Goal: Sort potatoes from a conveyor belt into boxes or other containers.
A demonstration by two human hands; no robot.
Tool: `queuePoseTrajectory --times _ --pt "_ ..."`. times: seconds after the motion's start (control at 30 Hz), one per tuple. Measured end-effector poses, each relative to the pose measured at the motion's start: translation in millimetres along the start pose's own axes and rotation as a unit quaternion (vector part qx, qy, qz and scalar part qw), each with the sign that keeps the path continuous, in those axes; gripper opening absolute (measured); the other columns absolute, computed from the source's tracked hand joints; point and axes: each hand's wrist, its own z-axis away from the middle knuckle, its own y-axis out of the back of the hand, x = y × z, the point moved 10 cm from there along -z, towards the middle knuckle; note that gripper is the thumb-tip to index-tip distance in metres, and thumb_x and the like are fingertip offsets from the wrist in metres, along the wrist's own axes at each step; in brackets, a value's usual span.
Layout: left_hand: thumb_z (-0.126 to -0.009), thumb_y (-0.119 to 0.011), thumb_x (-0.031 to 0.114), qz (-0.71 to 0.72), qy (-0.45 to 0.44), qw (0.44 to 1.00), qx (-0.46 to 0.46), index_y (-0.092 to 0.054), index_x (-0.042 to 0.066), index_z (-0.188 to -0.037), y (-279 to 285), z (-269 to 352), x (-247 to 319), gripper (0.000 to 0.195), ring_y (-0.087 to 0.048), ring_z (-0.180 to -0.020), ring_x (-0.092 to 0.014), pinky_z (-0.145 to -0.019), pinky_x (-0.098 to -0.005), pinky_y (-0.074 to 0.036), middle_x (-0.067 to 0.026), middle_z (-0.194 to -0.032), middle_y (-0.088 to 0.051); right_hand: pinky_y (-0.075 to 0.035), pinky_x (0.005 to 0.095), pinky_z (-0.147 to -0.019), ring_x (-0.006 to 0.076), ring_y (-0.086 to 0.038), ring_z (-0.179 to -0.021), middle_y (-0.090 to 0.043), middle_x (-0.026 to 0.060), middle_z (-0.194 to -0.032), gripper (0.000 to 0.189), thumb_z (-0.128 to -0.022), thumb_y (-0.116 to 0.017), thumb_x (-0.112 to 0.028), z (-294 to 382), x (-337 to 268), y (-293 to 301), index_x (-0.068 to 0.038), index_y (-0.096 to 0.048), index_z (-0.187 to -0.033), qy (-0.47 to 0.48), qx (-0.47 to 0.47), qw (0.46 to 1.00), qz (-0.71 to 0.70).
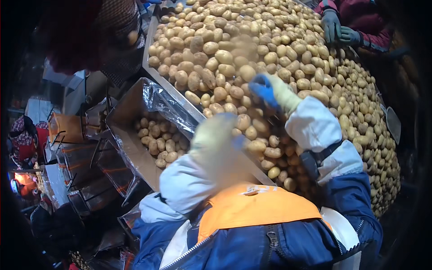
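A large heap of potatoes (pixel 226 67) lies on a metal-edged sorting table before me. My left hand (pixel 214 138), in a pale yellow work glove with blue on it, is blurred above the table's near edge, close to the open box. Its fingers are too smeared to read. Farther right, my right hand (pixel 271 92) wears a similar glove with blue fingers and reaches low over the heap. Those fingers look curled, but whether a potato is inside is hidden. A cardboard box (pixel 145 175) lined with clear plastic film (pixel 160 101) stands against the table's left side, with potatoes (pixel 162 138) inside.
The table's raised metal rim (pixel 172 89) runs between heap and box. A co-worker's gloved hands (pixel 332 28) are at the heap's far right. Another person (pixel 118 20) stands at the upper left. More lined cardboard boxes (pixel 91 165) crowd the left side.
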Motion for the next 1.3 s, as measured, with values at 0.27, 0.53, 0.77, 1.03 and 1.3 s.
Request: queuePoseTrajectory --times 0.27,0.53,0.77,1.03,1.3 --pt "-0.088 -0.073 0.031 -0.134 -0.13 0.96 -0.209 -0.056 0.014 -0.144 -106.0 18.6 21.8 0.061 -0.045 -0.141 -0.044 -0.11 -0.0688 -0.034 -0.0151 -0.146 -0.053 -0.054 0.0459 -0.101 0.0403 -0.065 -0.121 -0.066 0.0219 -0.131 0.056 -0.087 -0.076 -0.02 131.9 -21.4 23.6 -0.002 -0.059 -0.138 0.136 0.003 0.975 0.173" --pt "-0.077 -0.081 0.031 -0.209 -0.036 0.95 -0.229 -0.057 0.009 -0.137 -100.3 -17.1 -13.4 0.068 -0.045 -0.139 -0.039 -0.099 -0.0549 -0.044 -0.0151 -0.148 -0.049 -0.058 0.0431 -0.094 0.0391 -0.072 -0.101 -0.071 0.019 -0.114 0.052 -0.082 -0.068 -0.021 202.8 -103.6 11.5 -0.01 -0.065 -0.133 0.095 -0.21 0.943 0.239" --pt "-0.078 -0.081 0.029 -0.181 -0.083 0.959 -0.201 -0.057 0.007 -0.137 -55.1 -38.5 -42.7 0.067 -0.054 -0.125 -0.04 -0.094 -0.0533 -0.048 -0.0181 -0.137 -0.054 -0.06 0.0458 -0.068 0.0347 -0.073 -0.078 -0.07 0.0122 -0.076 0.009 -0.071 -0.073 -0.021 147.6 -87.3 -13.3 -0.016 -0.078 -0.076 0.303 -0.124 0.865 0.381" --pt "-0.085 -0.076 0.031 -0.122 0.024 0.987 -0.103 -0.054 0.005 -0.141 -71.0 -70.7 -63.5 0.065 -0.058 -0.116 -0.043 -0.095 -0.056 -0.049 -0.0222 -0.129 -0.058 -0.057 0.0468 -0.072 0.0338 -0.074 -0.085 -0.075 0.017 -0.091 0.022 -0.092 -0.073 -0.03 42.8 -88.6 -8.4 -0.012 -0.074 -0.104 0.199 -0.01 0.929 0.311" --pt "-0.088 -0.072 0.042 -0.224 -0.005 0.971 -0.083 -0.054 0.008 -0.143 -85.8 -29.0 -6.5 0.067 -0.044 -0.131 -0.047 -0.105 -0.0671 -0.037 -0.0214 -0.147 -0.047 -0.057 0.0445 -0.085 0.0302 -0.074 -0.102 -0.076 0.0152 -0.104 0.049 -0.086 -0.078 -0.047 -36.6 -97.5 29.2 -0.003 -0.076 -0.11 0.001 -0.014 0.965 0.262"
